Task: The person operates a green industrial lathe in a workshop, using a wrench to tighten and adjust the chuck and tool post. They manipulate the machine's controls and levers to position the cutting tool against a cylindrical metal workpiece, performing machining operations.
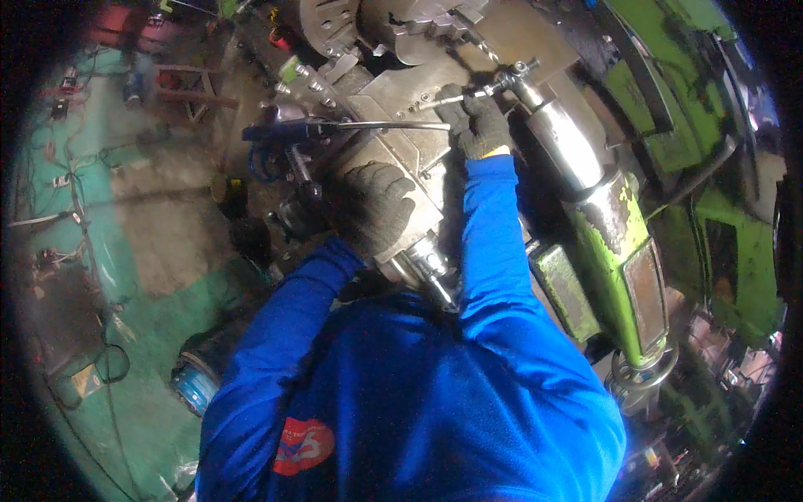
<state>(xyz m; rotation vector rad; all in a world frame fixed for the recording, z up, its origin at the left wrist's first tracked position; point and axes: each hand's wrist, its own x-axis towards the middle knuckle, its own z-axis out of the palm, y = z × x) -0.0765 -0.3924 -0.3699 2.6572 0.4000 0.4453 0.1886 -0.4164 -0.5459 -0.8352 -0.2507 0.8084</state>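
Observation:
My right hand [483, 127], in a dark grey glove, is closed around a thin shiny metal rod [433, 104] beside the drill chuck [507, 81]. A twist drill bit [487, 52] sticks out of that chuck toward the large round lathe chuck [422, 38]. My left hand [374, 205], also gloved, lies curled over the metal carriage [428, 186]; what its fingers grip, if anything, is hidden. Between my hands and the lathe chuck a long thin metal strip [389, 125] runs from a dark blue handle-like part [288, 130] to the right glove.
The silver tailstock quill [565, 138] and green tailstock body [623, 251] stand right of my right arm, with a handwheel [642, 372] at the near end. A shiny metal fitting [428, 258] sits near my chest. Cables [75, 197] cross the green floor on the left.

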